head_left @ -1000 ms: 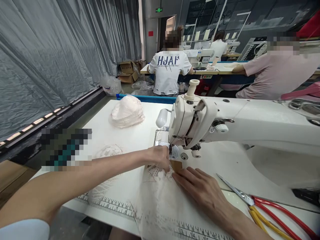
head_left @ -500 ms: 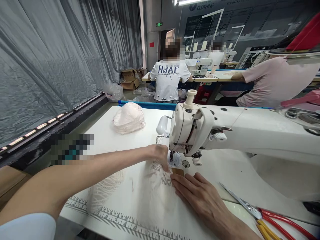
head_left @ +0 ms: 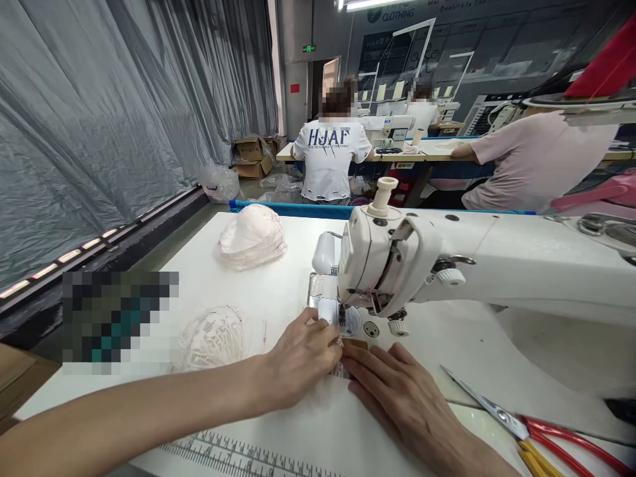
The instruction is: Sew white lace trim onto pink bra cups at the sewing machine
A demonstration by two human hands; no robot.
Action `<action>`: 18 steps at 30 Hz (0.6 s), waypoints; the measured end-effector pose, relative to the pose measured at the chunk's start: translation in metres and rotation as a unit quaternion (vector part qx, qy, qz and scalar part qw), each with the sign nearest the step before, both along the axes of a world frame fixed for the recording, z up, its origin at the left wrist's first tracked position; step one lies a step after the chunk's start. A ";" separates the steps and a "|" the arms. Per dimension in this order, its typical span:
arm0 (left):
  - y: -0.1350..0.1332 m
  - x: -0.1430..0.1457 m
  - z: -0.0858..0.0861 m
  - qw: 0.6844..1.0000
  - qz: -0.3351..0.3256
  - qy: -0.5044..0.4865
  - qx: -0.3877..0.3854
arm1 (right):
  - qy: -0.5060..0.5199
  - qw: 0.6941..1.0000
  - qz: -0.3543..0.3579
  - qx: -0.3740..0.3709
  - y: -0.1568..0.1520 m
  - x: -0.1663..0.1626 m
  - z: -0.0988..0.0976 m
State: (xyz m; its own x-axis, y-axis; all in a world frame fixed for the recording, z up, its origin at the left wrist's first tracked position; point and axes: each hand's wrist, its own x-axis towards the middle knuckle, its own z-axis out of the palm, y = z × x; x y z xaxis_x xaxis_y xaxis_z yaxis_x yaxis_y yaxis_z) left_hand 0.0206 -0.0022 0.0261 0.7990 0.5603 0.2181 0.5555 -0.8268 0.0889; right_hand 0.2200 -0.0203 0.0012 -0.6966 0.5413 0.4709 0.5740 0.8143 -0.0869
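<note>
My left hand [head_left: 308, 354] is closed in a pinch on a thin piece of pale lace fabric [head_left: 339, 370], just in front of the sewing machine's needle area [head_left: 342, 317]. Most of that fabric is hidden under my hands. My right hand [head_left: 405, 391] lies stretched out with its fingertips at the fabric's edge, beside a small brown piece [head_left: 356, 344] on the machine bed. Its fingertips meet those of my left hand. The white sewing machine [head_left: 382, 258] stands directly beyond both hands.
A lace piece [head_left: 213, 338] lies left of my hands, and a pale, cup-shaped fabric stack [head_left: 252, 237] sits farther back. Red-and-yellow-handled scissors [head_left: 509, 421] lie at the right. A printed ruler [head_left: 223, 457] runs along the front edge. Co-workers [head_left: 330, 159] sit beyond the table.
My left hand has drawn back from beside the needle toward me and now pinches the lace near my right fingertips. My right hand has barely moved. The lace piece at left is more uncovered.
</note>
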 end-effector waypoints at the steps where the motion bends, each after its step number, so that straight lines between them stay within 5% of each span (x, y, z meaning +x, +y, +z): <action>1: -0.001 -0.002 -0.003 1.000 -0.005 -0.004 0.006 | -0.001 1.000 -0.004 0.001 0.000 0.000 0.000; 18: 0.038 -0.016 -0.014 0.998 -0.026 -0.014 -0.055 | -0.009 0.998 -0.054 0.013 0.010 0.000 -0.010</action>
State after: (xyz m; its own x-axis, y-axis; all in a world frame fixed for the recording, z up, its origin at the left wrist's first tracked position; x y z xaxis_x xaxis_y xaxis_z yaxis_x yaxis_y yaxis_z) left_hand 0.0044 0.0355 0.0117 0.8221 0.5402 0.1799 0.5086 -0.8387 0.1945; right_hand 0.2204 -0.0106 -0.0093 -0.6434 0.6022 0.4727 0.6602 0.7490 -0.0554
